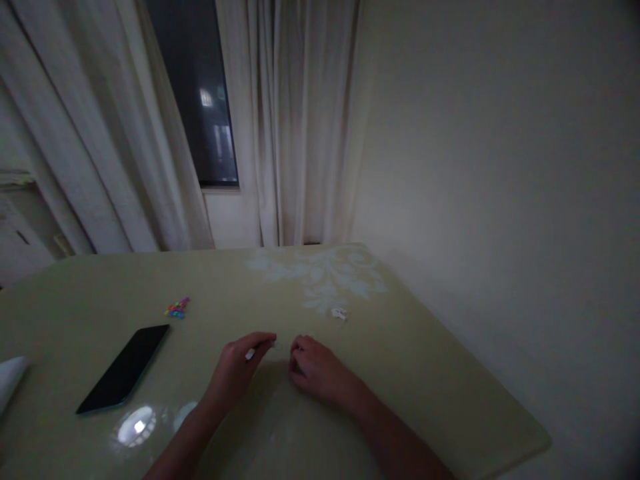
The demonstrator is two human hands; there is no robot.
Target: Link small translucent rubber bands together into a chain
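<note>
My left hand (240,363) is closed in a pinch above the table, and a small whitish bit shows at its fingertips, too small to name. To its right, my right hand (317,367) is curled with the fingertips together; whatever lies inside is hidden. A narrow gap separates the two hands. Beyond my right hand lies a small group of white pieces (339,313). A little pile of bright multicoloured pieces (177,308) rests on the table to the far left of my left hand.
A dark tablet or large phone (125,369) lies flat on the glossy greenish table (430,373). Something white (11,377) sits at the left edge. Behind the table hang pale curtains (300,133) beside a dark window (195,93). A plain wall (500,167) borders the right side.
</note>
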